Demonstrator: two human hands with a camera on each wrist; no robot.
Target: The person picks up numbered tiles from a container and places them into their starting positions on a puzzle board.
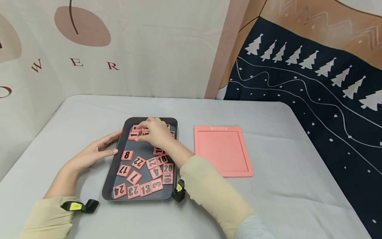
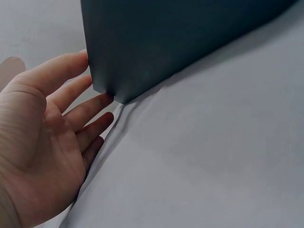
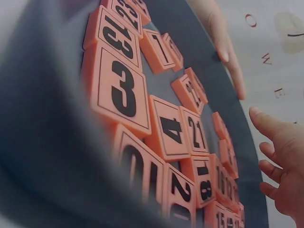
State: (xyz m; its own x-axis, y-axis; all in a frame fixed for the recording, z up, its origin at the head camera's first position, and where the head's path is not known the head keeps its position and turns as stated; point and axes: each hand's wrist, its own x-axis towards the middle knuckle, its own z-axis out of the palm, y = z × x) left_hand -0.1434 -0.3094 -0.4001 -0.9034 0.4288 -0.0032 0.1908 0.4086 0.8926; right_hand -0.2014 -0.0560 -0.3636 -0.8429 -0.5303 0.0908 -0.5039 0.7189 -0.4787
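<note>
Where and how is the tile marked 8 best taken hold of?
Probably by the near and far edges of the 8 tile, pinched from straight above. It lies flat, number up, with bare floor of the tray showing along both those edges, whereas its left edge sits close to the tray's side wall, leaving less room there.

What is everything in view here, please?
tray: one, dark grey, on the table
number tiles: many, pink, in the tray
frame: one, pink, right of tray
table: one, pale grey, beneath both
lettered backdrop: one, cream, behind table
tree-print cloth: one, navy, right
patterned backdrop: one, brown, upper right
wrist devices: two, black, at the cuffs
sleeves: two, mainly beige, on forearms
left hand: one, bare, at the tray's left edge
right hand: one, bare, over the tray's far end
</note>
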